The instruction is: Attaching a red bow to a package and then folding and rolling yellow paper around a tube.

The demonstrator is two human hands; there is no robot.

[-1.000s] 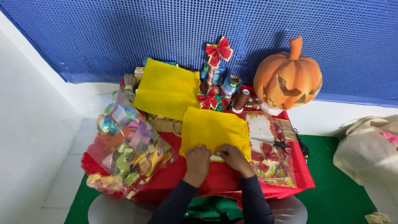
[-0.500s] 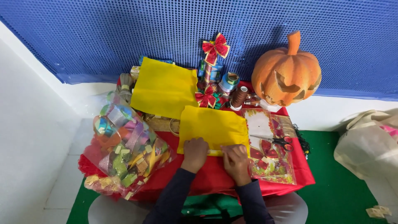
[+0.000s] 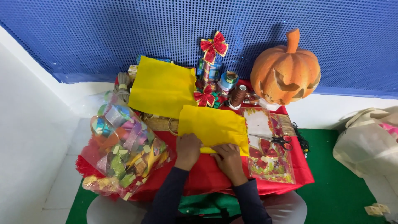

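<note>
Both hands are down on the near edge of the yellow sheet [image 3: 213, 126]: left hand [image 3: 187, 150] flat and pressing, right hand [image 3: 227, 159] beside it, fingers seemingly pinching the folded edge, though the view is too small to be sure. The sheet lies mid-desk [image 3: 207, 176] on the red cloth. It looks light, soft and floppy, like felt; best held at edges or corners. Scissors [image 3: 273, 140] lie just right.
</note>
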